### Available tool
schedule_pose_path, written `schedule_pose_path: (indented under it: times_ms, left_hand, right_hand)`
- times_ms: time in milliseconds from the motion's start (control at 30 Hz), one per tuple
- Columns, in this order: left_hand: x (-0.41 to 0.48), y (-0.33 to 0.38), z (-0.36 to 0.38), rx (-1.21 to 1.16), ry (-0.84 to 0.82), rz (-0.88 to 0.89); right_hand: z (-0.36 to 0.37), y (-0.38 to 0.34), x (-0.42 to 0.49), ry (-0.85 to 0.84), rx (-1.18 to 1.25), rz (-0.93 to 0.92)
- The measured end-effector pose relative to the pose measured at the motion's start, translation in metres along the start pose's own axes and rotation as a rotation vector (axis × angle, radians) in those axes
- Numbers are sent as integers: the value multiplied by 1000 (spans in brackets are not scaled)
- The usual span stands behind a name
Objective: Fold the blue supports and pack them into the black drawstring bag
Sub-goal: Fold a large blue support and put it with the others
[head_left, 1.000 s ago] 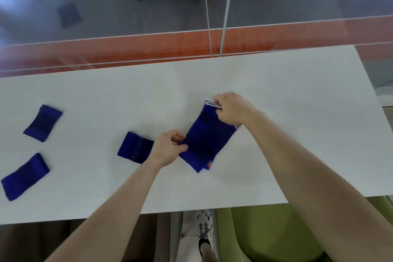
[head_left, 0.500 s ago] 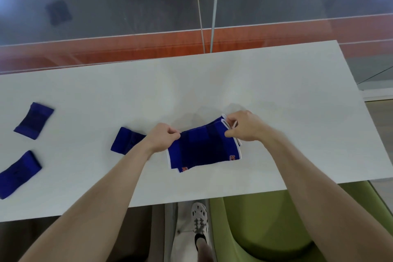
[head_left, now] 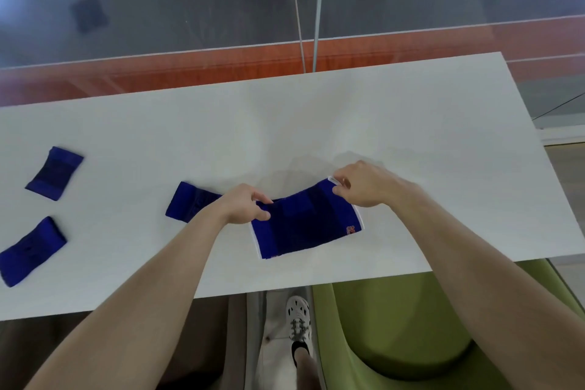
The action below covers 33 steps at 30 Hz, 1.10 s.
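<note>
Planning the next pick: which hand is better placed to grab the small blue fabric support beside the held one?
Left hand: the small blue fabric support lies beside its wrist; the right hand pinches the large blue support farther away.

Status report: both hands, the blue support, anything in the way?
Left hand pinches blue support at its left corner, right hand at right corner. Support stretched over white table. By left wrist lies another support; bag not in view.
</note>
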<state>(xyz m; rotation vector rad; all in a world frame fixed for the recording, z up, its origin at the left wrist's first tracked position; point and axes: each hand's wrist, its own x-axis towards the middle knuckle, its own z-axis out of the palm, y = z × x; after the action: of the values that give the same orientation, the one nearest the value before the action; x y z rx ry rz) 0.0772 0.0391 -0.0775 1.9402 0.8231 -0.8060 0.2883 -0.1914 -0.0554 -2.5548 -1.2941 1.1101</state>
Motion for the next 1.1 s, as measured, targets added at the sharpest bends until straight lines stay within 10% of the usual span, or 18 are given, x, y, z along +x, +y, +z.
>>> schedule_pose_path:
  times_ms: [433, 667, 833, 1100]
  left_hand:
    - [1, -1, 18, -108, 269, 103]
    - [-9, -6, 27, -638, 125, -34]
    - [-16, -5, 45, -476, 112, -33]
    - [-34, -8, 32, -567, 525, -51]
  right_hand:
    - [27, 21, -23, 147, 346, 250]
    - [53, 27, -41, 532, 526, 281]
    - [54, 29, -63, 530, 724, 306]
    - [54, 49, -94, 584, 875, 479]
